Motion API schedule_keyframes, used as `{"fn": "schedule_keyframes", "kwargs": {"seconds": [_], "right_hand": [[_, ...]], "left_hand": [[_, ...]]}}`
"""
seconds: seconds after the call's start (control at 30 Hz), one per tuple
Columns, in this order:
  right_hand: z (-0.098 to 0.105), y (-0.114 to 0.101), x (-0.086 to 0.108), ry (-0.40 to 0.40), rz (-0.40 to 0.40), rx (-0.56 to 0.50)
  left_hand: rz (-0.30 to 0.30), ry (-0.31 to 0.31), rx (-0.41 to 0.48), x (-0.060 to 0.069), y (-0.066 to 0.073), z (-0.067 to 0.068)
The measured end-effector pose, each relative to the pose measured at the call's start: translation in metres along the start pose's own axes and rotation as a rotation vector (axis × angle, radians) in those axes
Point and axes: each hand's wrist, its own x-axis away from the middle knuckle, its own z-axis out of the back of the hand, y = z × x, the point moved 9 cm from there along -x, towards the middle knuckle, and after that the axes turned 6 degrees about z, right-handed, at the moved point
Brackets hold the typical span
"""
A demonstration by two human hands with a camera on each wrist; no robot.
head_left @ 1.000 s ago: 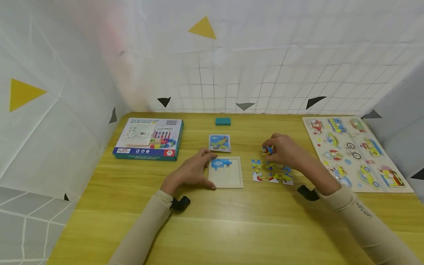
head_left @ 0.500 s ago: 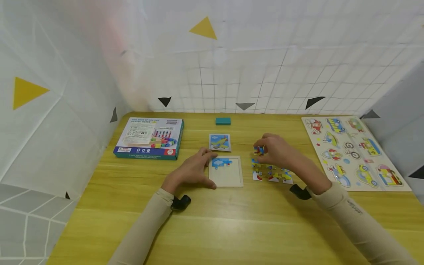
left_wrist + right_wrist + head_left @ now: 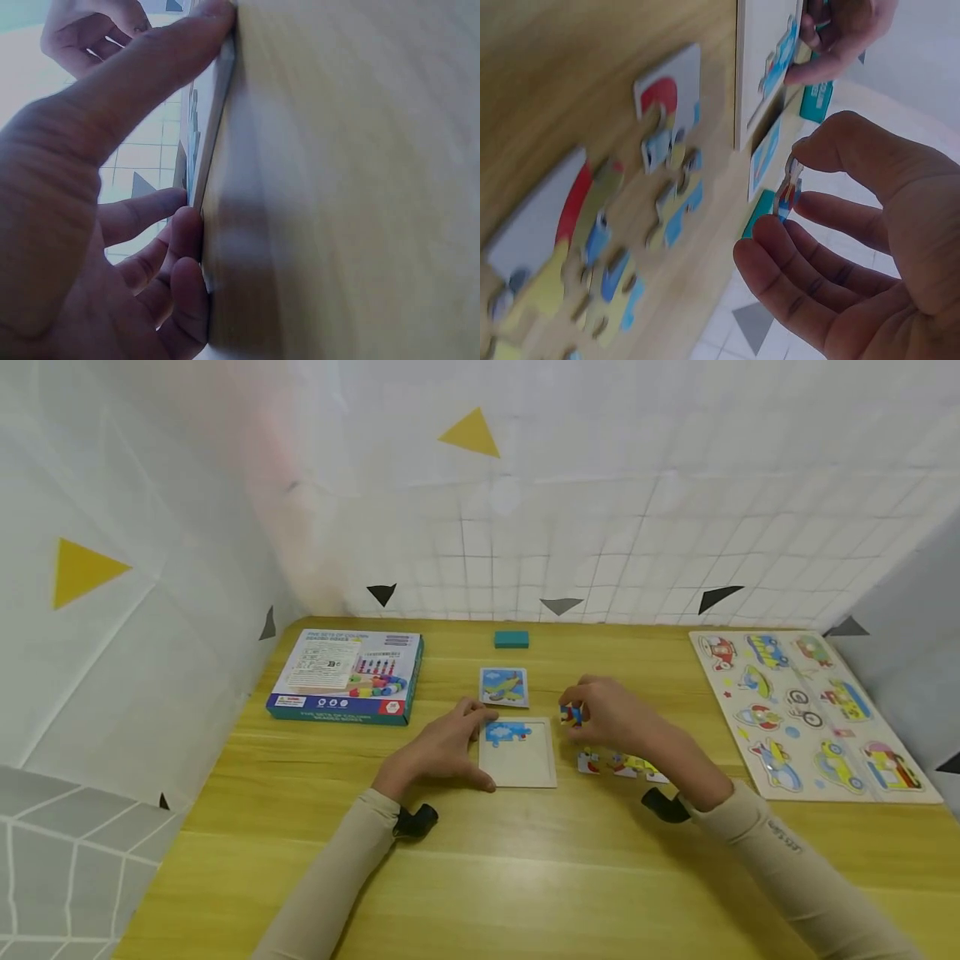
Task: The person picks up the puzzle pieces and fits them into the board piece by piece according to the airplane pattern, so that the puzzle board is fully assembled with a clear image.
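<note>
My left hand (image 3: 442, 747) holds the left side of a square wooden puzzle tray (image 3: 517, 770), thumb at its near corner and fingers at its far corner. Joined blue sky pieces (image 3: 504, 732) lie along the tray's upper left. My right hand (image 3: 622, 718) pinches a small blue, red and yellow jigsaw piece (image 3: 786, 193) between thumb and fingertips, raised just right of the tray. Loose jigsaw pieces (image 3: 667, 97) lie on the table below this hand, which partly hides them in the head view. Behind the tray is an airplane picture card (image 3: 504, 687).
A boxed bead toy (image 3: 345, 677) stands at the back left. At the back is a small teal block (image 3: 512, 640). A wooden vehicle puzzle board (image 3: 813, 718) lies at the right, close to my right forearm. A white wall covering (image 3: 555, 527) rises behind the table.
My right hand has moved left with the jigsaw piece, from above the loose pieces toward the tray's right edge. My left hand stays on the tray.
</note>
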Motion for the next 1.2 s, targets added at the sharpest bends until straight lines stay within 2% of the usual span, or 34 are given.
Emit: {"fn": "schedule_keyframes", "kwargs": {"seconds": [0.23, 0.5, 0.9, 1.2], "right_hand": [[-0.012, -0.011, -0.005, -0.016, 0.049, -0.001], [-0.021, -0.018, -0.013, -0.036, 0.058, -0.012], [-0.034, -0.022, -0.027, -0.064, 0.087, 0.026], [-0.042, -0.023, -0.034, -0.085, 0.062, 0.031]], "left_hand": [[0.002, -0.004, 0.010, 0.001, 0.003, -0.001], [0.024, -0.012, 0.003, -0.001, 0.001, -0.002], [0.030, -0.007, 0.013, -0.001, -0.001, 0.000], [0.031, 0.001, 0.008, -0.001, -0.003, 0.000]]}}
